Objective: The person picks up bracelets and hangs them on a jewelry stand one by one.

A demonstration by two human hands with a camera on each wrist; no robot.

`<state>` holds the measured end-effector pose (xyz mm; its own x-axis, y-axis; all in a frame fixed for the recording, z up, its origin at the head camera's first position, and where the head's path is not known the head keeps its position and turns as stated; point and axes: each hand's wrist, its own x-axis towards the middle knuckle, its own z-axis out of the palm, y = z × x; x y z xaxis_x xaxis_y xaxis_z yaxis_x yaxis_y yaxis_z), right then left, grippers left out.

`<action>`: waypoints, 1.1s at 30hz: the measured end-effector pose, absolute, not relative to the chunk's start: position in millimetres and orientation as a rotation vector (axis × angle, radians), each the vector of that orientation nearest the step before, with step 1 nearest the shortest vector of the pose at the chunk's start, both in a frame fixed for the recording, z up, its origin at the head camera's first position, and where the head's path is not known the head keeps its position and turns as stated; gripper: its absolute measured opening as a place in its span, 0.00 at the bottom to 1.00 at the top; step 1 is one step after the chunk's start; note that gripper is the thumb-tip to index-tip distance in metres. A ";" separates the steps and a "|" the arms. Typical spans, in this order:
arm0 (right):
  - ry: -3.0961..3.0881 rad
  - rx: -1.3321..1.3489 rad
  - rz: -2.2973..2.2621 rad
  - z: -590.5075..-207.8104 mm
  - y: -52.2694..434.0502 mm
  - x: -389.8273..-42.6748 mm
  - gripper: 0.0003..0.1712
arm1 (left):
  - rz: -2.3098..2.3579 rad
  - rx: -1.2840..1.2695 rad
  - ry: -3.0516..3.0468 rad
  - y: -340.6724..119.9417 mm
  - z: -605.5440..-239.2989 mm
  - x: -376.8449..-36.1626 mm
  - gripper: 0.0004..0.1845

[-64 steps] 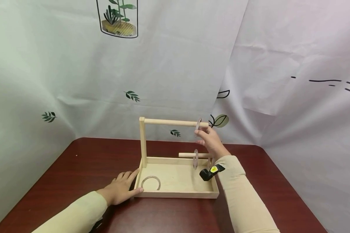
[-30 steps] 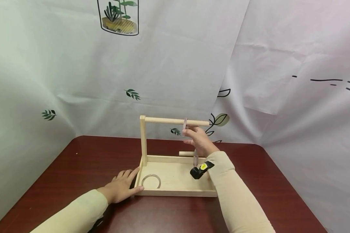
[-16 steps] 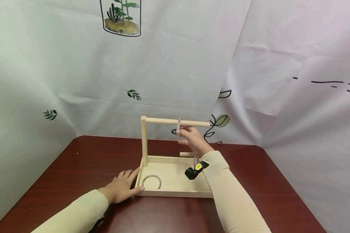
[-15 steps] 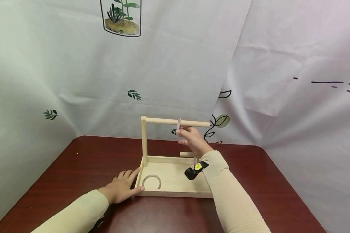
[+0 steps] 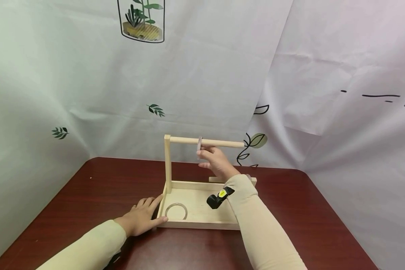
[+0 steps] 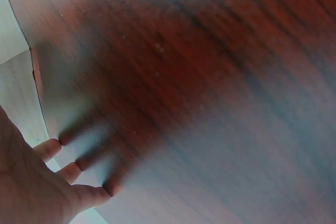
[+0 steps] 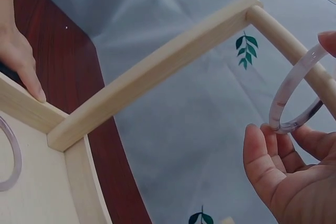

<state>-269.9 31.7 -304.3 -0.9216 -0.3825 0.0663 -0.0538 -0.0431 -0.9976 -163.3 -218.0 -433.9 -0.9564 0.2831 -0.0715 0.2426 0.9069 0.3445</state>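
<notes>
The fingers (image 5: pixel 147 205) of the left hand (image 5: pixel 140 219) lie straight and flat on the counter (image 5: pixel 87 195), holding nothing, their tips and thumb touching the left end of the wooden tray (image 5: pixel 202 224). A clear ring (image 5: pixel 176 211) lies flat in the tray's front left corner. At its back left corner an upright post (image 5: pixel 168 163) carries a top rod (image 5: pixel 222 143) running to the right. The right hand (image 5: pixel 216 162) pinches a second clear ring (image 7: pixel 296 98) threaded on that rod, about midway along it, hanging upright
</notes>
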 end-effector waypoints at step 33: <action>1.995 -0.553 -2.004 -301.7 -1.1 -268.2 0.34 | 0.524 0.394 2.952 -217.5 -433.3 -162.6 0.46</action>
